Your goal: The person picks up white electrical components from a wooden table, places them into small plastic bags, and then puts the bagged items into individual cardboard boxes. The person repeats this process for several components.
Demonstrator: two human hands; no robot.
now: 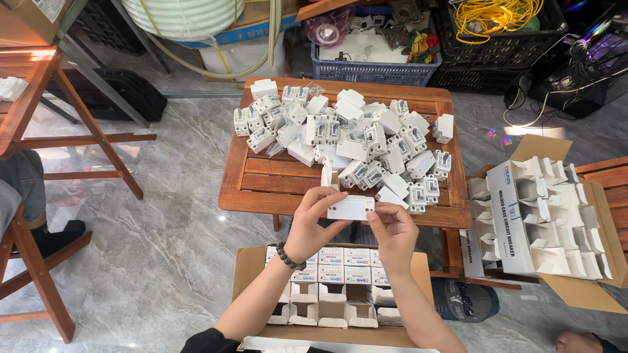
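Both hands are raised just in front of the near edge of the wooden counter (261,189), forearms angled inward. The left hand (313,225), with a bead bracelet (288,256) on the wrist, and the right hand (392,232) pinch a small white box (351,208) between them. Below them lies an open carton (252,265) of boxes. A pile of white breakers (353,140) covers the counter's far half.
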